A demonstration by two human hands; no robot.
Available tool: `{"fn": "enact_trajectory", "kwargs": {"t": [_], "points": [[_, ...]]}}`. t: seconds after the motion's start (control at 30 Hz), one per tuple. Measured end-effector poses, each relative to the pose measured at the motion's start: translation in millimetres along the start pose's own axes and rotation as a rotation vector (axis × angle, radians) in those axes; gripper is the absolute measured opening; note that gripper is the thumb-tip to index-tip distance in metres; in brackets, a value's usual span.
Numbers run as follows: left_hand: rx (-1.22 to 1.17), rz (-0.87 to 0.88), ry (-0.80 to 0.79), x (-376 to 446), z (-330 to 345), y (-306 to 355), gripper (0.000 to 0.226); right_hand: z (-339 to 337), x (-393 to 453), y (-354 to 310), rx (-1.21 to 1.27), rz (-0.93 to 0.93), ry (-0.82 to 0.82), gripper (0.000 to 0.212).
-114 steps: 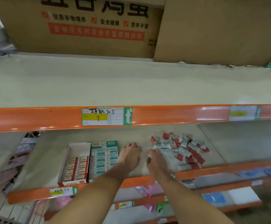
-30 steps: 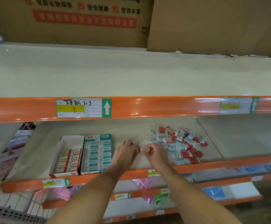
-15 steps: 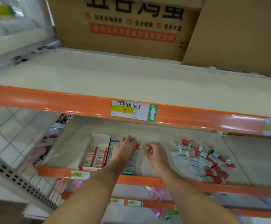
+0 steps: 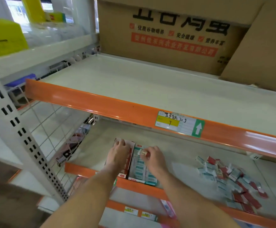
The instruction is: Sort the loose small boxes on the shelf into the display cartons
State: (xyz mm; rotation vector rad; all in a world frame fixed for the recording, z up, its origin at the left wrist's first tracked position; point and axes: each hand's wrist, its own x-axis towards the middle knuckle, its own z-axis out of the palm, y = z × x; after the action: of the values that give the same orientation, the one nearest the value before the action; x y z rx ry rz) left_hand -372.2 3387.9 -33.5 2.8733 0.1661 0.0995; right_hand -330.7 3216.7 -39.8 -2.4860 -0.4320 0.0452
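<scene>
Two display cartons stand side by side at the left of the lower shelf (image 4: 180, 155): a red-and-white carton (image 4: 128, 163) and a teal carton (image 4: 142, 171) filled with teal boxes. My left hand (image 4: 118, 153) lies over the red carton with its fingers reaching down into the far end; what they hold is hidden. My right hand (image 4: 154, 159) hovers over the teal carton and pinches a small red box (image 4: 144, 152) between thumb and fingertips. A pile of loose red and teal boxes (image 4: 229, 180) lies to the right on the same shelf.
The upper shelf's orange front edge (image 4: 117, 111) with a price tag (image 4: 178, 124) overhangs the cartons. Large cardboard boxes (image 4: 166, 38) stand at its back. A perforated white upright (image 4: 18, 129) and wire mesh (image 4: 60, 129) close the left side. More shelves lie below.
Both hands have moved left from the pile to the cartons. The left hand now reaches into the red carton and the right hand has carried its red box over the teal carton. The view swung left.
</scene>
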Motion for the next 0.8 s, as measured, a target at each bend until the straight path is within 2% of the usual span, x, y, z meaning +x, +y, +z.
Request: {"fn": "enact_trajectory", "kwargs": {"t": [0.37, 0.5, 0.63, 0.8], "points": [[-0.074, -0.071, 0.016, 8.2, 3.9, -38.5, 0.032, 27.8, 18.7, -33.8, -0.044, -0.014, -0.055, 0.031], [-0.076, -0.023, 0.001, 12.8, 3.0, -45.5, 0.035, 35.5, 25.7, -43.1, -0.048, -0.013, -0.064, 0.037], [-0.260, -0.087, 0.048, 18.8, 7.8, -51.7, 0.026, 40.0, 32.0, -49.3, -0.094, -0.028, -0.062, 0.037], [-0.442, -0.143, 0.000, 24.9, 8.7, -58.8, 0.023, 48.2, 40.0, -54.7, -0.184, 0.000, -0.049, 0.033]]}}
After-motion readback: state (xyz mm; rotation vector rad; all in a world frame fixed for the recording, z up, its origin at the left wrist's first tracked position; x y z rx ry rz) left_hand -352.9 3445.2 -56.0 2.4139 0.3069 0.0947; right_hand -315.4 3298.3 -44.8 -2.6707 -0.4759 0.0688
